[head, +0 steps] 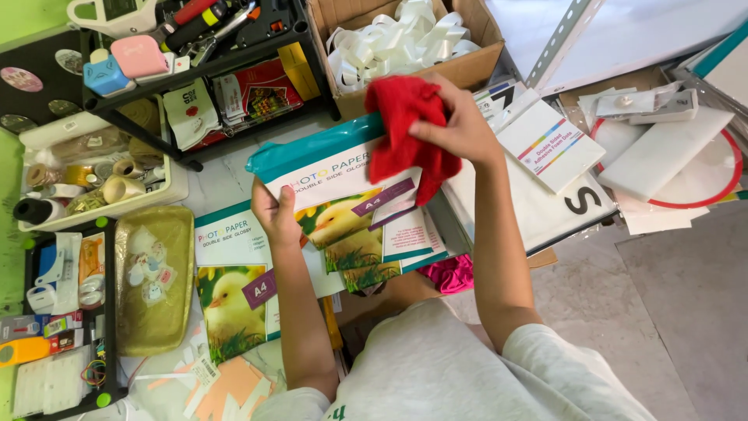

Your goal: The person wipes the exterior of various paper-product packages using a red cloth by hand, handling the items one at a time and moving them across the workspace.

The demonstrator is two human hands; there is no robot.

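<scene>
Two hands busy: left (274, 212) gripping glossy teal-topped paper pack (343, 206) by its edge, right (460, 125) clutching crumpled red cloth (409, 136) against pack's top; wiping seemingly midway.

red cloth (409, 132) hiding part of paper pack (343, 203), right fingers (440, 97) buried in cloth

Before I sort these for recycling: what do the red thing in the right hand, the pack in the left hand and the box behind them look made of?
Red cloth: soft fabric, matte, bunched in folds in the right hand.
Paper pack, held by the left hand: probably glossy plastic wrap, since it shines.
Box: brown corrugated cardboard, dull, with open flaps.
</scene>
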